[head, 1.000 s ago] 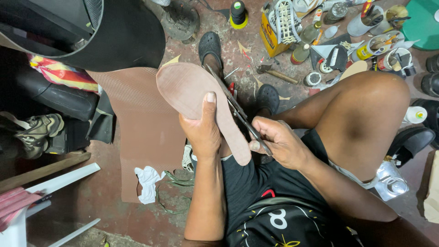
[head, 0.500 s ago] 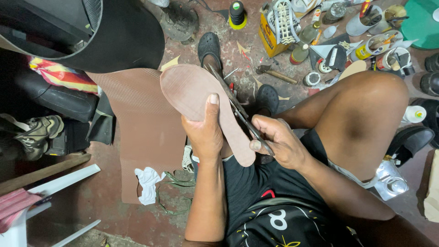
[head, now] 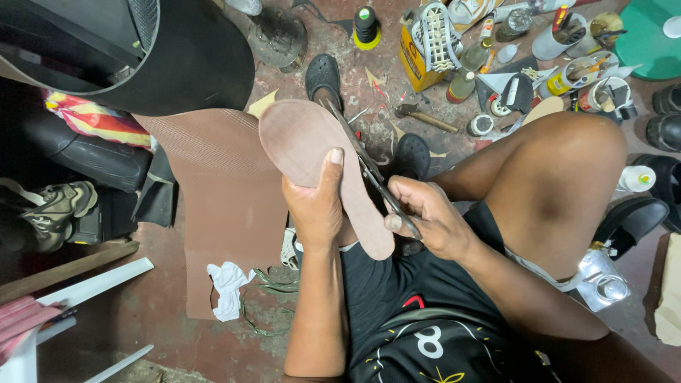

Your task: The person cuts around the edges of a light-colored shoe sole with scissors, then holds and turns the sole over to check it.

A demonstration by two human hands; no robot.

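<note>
1. A brown rubber sheet (head: 220,206) lies on the floor at nine o'clock.
2. A white rag (head: 227,287) rests on its lower edge, at seven o'clock.
3. A hammer (head: 424,118) lies at one o'clock.
4. A worn boot (head: 53,213) sits at the far nine o'clock edge.
5. A yellow box (head: 418,60) stands at twelve o'clock, just beside a brown bottle (head: 464,81).
6. A green lid (head: 649,39) fills the two o'clock corner.

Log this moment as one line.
left hand: holds brown sole-shaped rubber cutout | right hand: metal scissors along its edge
</note>
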